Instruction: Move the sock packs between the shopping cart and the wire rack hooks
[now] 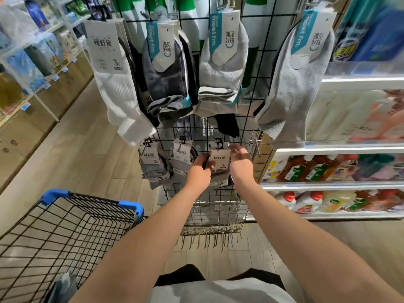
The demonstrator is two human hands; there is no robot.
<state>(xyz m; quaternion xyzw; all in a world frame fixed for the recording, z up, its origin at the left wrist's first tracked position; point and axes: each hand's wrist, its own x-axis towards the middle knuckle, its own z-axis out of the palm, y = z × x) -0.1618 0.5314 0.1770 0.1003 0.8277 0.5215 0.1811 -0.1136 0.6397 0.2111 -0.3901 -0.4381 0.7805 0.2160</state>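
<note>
Black wire grid rack (pixel 251 88) carries hanging socks beside a wire cart (pixel 65 226). Low on it hangs a sock pack (pixel 219 159); the left hand (pixel 200 167) grips its left edge, while the right hand (pixel 239 159), fingers relaxed, hovers just beside.

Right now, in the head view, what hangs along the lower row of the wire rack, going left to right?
Left sock pack → middle sock pack → left hand, gripping the left edge of the third sock pack → right hand, open just right of that pack → bare metal hook.
</note>
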